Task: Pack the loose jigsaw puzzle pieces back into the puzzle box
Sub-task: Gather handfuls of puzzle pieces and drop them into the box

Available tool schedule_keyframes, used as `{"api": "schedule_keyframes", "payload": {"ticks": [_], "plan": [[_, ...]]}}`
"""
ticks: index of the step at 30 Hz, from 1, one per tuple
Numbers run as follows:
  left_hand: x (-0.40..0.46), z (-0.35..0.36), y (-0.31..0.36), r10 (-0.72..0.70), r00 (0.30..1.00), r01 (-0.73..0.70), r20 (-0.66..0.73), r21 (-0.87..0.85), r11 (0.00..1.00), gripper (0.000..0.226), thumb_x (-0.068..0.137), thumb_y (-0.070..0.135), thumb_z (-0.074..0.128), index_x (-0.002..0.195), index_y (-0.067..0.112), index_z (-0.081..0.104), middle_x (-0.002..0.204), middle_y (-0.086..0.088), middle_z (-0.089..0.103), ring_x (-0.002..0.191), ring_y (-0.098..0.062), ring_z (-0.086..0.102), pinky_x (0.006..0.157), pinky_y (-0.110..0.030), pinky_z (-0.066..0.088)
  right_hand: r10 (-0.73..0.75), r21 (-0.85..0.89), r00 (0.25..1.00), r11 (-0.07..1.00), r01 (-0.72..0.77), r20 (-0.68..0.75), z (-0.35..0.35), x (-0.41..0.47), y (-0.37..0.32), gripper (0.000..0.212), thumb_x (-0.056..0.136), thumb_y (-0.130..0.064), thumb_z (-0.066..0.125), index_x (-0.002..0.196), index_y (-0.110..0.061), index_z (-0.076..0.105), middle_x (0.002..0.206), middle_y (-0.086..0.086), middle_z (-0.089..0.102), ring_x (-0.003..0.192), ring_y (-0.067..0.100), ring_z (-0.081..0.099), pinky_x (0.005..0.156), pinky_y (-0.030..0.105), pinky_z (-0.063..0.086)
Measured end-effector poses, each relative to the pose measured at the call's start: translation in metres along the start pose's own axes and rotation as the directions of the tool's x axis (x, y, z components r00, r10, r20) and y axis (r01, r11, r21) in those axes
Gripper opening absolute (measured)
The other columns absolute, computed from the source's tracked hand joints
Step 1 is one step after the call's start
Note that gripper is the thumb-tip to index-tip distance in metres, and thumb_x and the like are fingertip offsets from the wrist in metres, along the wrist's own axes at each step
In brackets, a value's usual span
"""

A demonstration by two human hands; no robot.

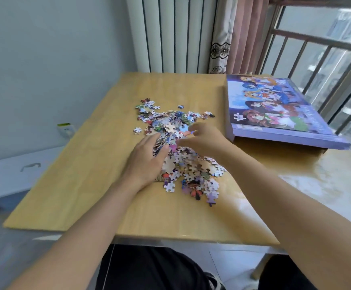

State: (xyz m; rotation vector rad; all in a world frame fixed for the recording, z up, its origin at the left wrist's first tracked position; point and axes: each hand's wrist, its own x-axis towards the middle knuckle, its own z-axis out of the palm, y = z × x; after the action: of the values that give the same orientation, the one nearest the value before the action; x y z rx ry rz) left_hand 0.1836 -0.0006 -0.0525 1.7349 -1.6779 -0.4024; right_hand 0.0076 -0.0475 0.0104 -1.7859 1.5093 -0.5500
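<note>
A heap of loose colourful jigsaw pieces [188, 174] lies in the middle of the wooden table [99, 164]. My left hand [147, 162] presses against the left side of the heap, its fingers curled round a bunch of pieces. My right hand [203, 139] reaches in from the right over the top of the heap, fingers bent among the pieces. The purple puzzle box [279, 114] with a cartoon picture on its lid lies closed at the right of the table, apart from both hands. Scattered single pieces [147, 105] lie at the far edge of the heap.
A white radiator [170, 34] and curtain [233, 34] stand behind the table. A barred window [327, 49] runs along the right. A white low stool [13, 174] stands left of the table. My legs in dark trousers show below the table's front edge.
</note>
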Motion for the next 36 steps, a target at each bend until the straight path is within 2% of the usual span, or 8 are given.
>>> {"api": "schedule_keyframes", "payload": {"ticks": [3, 7, 9, 13, 20, 26, 32, 36], "plan": [[0.015, -0.005, 0.003, -0.083, 0.995, 0.065, -0.058, -0.268, 0.961, 0.044, 0.101, 0.043, 0.05, 0.141, 0.025, 0.053, 0.137, 0.009, 0.057, 0.126, -0.009, 0.051, 0.1, -0.018, 0.037, -0.067, -0.034, 0.989, 0.997, 0.063, -0.129, -0.007, 0.031, -0.007, 0.067, 0.09, -0.04, 0.072, 0.142, -0.005, 0.049, 0.117, 0.008, 0.064, 0.074, 0.011, 0.059, 0.071, 0.029, 0.052], [0.041, -0.018, -0.006, -0.343, 0.909, 0.159, -0.236, -0.563, 0.811, 0.019, 0.096, 0.039, 0.056, 0.103, 0.032, 0.072, 0.083, 0.018, 0.066, 0.079, -0.004, 0.06, 0.072, -0.02, 0.052, -0.063, -0.094, 0.993, 0.994, 0.054, -0.101, -0.015, 0.083, -0.02, 0.077, 0.089, -0.057, 0.063, 0.144, -0.005, 0.046, 0.138, 0.014, 0.057, 0.112, 0.027, 0.061, 0.096, 0.04, 0.051], [0.051, -0.02, -0.013, -0.368, 0.901, 0.183, -0.231, -0.567, 0.803, 0.021, 0.094, 0.034, 0.059, 0.109, 0.027, 0.072, 0.093, 0.015, 0.069, 0.079, 0.004, 0.06, 0.063, -0.009, 0.047, 0.008, -0.119, 1.0, 0.993, -0.008, -0.005, -0.018, 0.107, -0.02, 0.092, 0.085, -0.069, 0.059, 0.152, -0.009, 0.035, 0.152, 0.013, 0.044, 0.133, 0.031, 0.048, 0.108, 0.042, 0.042], [0.055, -0.014, -0.02, -0.257, 0.956, 0.164, -0.141, -0.467, 0.869, 0.031, 0.092, 0.029, 0.063, 0.122, 0.029, 0.068, 0.127, 0.013, 0.062, 0.098, 0.016, 0.055, 0.077, -0.007, 0.043, 0.086, -0.138, 0.979, 0.989, -0.06, 0.185, -0.018, 0.132, -0.009, 0.098, 0.085, -0.077, 0.05, 0.159, -0.02, 0.02, 0.164, 0.006, 0.023, 0.147, 0.03, 0.028, 0.114, 0.043, 0.029], [0.055, -0.011, -0.02, -0.078, 0.997, 0.067, -0.016, -0.367, 0.928, 0.051, 0.09, 0.049, 0.057, 0.139, 0.035, 0.051, 0.144, 0.015, 0.049, 0.129, -0.001, 0.042, 0.106, -0.029, 0.035, -0.014, -0.349, 0.966, 0.931, 0.107, 0.259, -0.009, 0.132, -0.022, 0.07, 0.087, -0.072, 0.053, 0.127, -0.016, 0.065, 0.138, 0.006, 0.055, 0.121, 0.027, 0.051, 0.097, 0.035, 0.04], [0.052, -0.008, -0.018, 0.021, 0.999, -0.009, 0.045, -0.238, 0.971, 0.063, 0.086, 0.055, 0.057, 0.144, 0.034, 0.046, 0.146, 0.014, 0.045, 0.126, 0.0, 0.041, 0.102, -0.027, 0.034, -0.15, -0.387, 0.951, 0.887, 0.25, 0.271, -0.03, 0.064, -0.019, 0.08, 0.083, -0.071, 0.059, 0.146, -0.022, 0.048, 0.15, -0.001, 0.048, 0.135, 0.021, 0.047, 0.111, 0.036, 0.037], [0.043, -0.007, -0.02, 0.133, 0.969, -0.093, 0.207, -0.19, 0.977, 0.084, 0.073, 0.068, 0.063, 0.148, 0.042, 0.036, 0.153, 0.021, 0.033, 0.143, -0.004, 0.029, 0.117, -0.036, 0.028, -0.132, -0.446, 0.871, 0.817, 0.366, 0.474, -0.047, -0.009, 0.008, 0.107, 0.054, -0.061, 0.089, 0.147, -0.044, 0.038, 0.139, -0.022, 0.049, 0.114, 0.007, 0.058, 0.093, 0.03, 0.051], [0.037, -0.011, -0.02, 0.183, 0.948, -0.136, 0.259, -0.188, 0.973, 0.088, 0.068, 0.062, 0.07, 0.147, 0.049, 0.033, 0.154, 0.021, 0.033, 0.144, -0.004, 0.028, 0.118, -0.039, 0.026, -0.157, -0.465, 0.878, 0.798, 0.383, 0.453, -0.035, -0.004, 0.022, 0.101, 0.056, -0.052, 0.092, 0.144, -0.039, 0.044, 0.133, -0.013, 0.053, 0.105, 0.012, 0.058, 0.088, 0.032, 0.051]]}}
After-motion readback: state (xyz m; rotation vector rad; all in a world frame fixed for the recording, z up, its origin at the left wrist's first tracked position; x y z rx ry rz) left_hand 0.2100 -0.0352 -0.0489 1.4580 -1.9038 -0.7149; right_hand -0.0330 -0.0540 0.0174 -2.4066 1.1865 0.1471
